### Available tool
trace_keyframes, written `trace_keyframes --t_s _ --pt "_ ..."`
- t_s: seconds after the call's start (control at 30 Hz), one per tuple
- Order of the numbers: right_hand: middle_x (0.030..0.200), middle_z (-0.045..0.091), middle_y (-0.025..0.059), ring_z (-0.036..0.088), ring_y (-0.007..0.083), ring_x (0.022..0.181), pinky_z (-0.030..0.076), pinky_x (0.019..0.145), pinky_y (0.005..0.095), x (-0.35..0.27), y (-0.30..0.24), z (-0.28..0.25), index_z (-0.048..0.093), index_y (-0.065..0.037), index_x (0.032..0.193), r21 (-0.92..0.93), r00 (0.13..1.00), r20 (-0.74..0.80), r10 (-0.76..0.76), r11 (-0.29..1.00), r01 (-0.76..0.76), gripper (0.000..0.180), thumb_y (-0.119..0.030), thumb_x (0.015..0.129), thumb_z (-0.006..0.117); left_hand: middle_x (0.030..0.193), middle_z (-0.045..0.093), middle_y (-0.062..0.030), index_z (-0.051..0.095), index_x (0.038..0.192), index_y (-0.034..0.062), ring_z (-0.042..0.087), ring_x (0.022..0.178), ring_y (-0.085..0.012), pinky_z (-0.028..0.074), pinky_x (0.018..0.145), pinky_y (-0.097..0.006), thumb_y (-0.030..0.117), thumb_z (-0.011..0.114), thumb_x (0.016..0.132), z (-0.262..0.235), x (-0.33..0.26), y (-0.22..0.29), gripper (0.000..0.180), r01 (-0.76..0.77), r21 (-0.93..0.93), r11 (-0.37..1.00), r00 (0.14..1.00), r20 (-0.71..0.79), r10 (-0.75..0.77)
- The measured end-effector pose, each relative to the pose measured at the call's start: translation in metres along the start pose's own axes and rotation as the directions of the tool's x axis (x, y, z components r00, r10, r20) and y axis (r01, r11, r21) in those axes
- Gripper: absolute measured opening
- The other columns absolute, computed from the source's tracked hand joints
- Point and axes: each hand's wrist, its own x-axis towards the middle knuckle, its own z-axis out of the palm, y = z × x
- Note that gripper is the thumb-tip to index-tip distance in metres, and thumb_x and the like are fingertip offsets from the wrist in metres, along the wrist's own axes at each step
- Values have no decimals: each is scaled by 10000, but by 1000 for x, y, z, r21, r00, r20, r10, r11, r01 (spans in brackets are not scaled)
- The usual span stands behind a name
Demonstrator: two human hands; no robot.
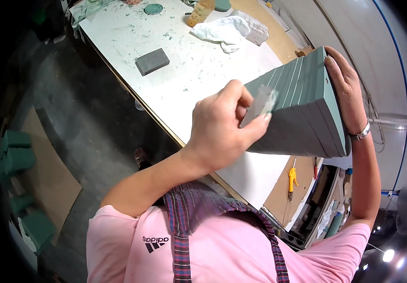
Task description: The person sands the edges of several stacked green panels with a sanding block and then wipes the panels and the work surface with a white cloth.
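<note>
The green block, long and stepped with thin ridges, is above the right-hand part of the white worktop, toward its near edge; whether its underside rests there or is lifted cannot be made out. It looks stiff and fairly bulky, perhaps a dense foam or board, so probably lighter than its size suggests. The matt faces should give decent grip, though dust could make them slippery, and the thin ridges and sharp corners look easiest to chip. The broad flat end and plain sides seem the safest places to take hold.

The right hand lies along that flat end, thumb bent at the upper edge; its other fingers are partly hidden, so I cannot tell how tightly they close. The left hand pinches a thin, cloudy scraper between thumb and curled fingers, beside the ridged face. The scraper is blurred, and contact with the block is uncertain. The left hand covers part of the block's near end, while its underside and far side are out of sight.
</note>
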Motion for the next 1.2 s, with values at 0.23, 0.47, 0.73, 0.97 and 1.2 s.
trace_keyframes --t_s 0.23,0.47,0.73,0.97,1.2 --pt "1071 647 157 587 182 965 452 888 277 4 -1 1 547 63 1250 4 999 7 -47 999 47 545 -401 965 533 623 601 -116 507 830 46 626 525 -278 479 500 -390 221 715 758 11 24 29 281 -296 104 950 949 -84 304" --pt "1074 650 159 588 180 964 454 885 274 2 -3 1 550 65 1246 -12 1000 0 -30 999 30 536 -389 962 545 618 593 1 523 808 26 529 526 -25 393 442 -209 85 735 777 5 24 32 221 -281 34 959 955 -92 283" --pt "1091 640 145 582 165 986 448 896 264 -1 3 1 544 73 1264 16 999 -16 -41 999 41 502 -340 979 543 628 596 -17 530 821 16 534 552 -39 422 501 -203 94 719 817 1 -21 -38 205 109 -16 994 994 3 -109" --pt "1127 636 147 595 175 1006 462 900 276 4 1 2 552 50 1285 8 1000 4 0 1000 0 543 -392 972 511 617 641 -85 523 804 30 634 564 -157 482 528 -297 187 708 821 -9 -65 -152 243 397 123 910 915 -125 -383" --pt "1204 619 173 599 202 1091 476 931 303 2 19 -5 535 28 1326 10 999 -30 13 1000 -12 575 -425 974 495 635 622 -50 542 808 14 573 564 -74 463 526 -237 134 726 815 -1 -51 -107 220 258 -30 966 962 -88 -260"
